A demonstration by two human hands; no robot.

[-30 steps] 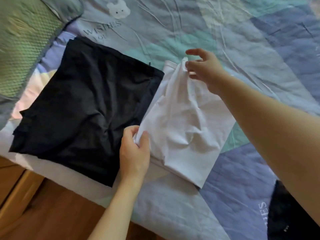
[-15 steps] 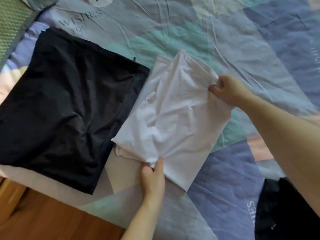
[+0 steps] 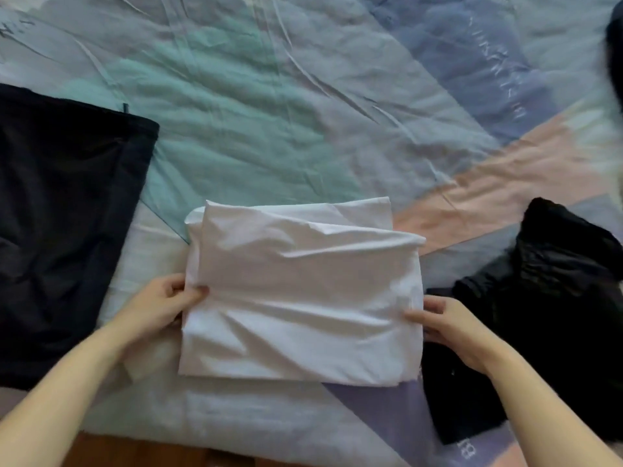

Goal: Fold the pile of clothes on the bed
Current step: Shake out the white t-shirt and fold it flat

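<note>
A folded white garment (image 3: 300, 298) lies square in front of me on the patchwork bedspread (image 3: 269, 112). My left hand (image 3: 161, 305) pinches its left edge, thumb on top of the cloth. At the right edge my right hand (image 3: 445, 323) grips the cloth the same way. A folded dark navy garment (image 3: 64, 237) lies flat at the left. An unfolded black garment (image 3: 539, 315) is heaped at the right, partly under my right hand.
The bed's front edge runs along the bottom, with a wooden floor (image 3: 135, 453) below it. Another dark item (image 3: 615, 45) shows at the top right corner. Wrinkled bedspread stretches across the far side.
The white garment has turned from a diagonal lie to square in front of me, away from the navy one. Both hands have shifted to its left and right edges. The view has moved right.
</note>
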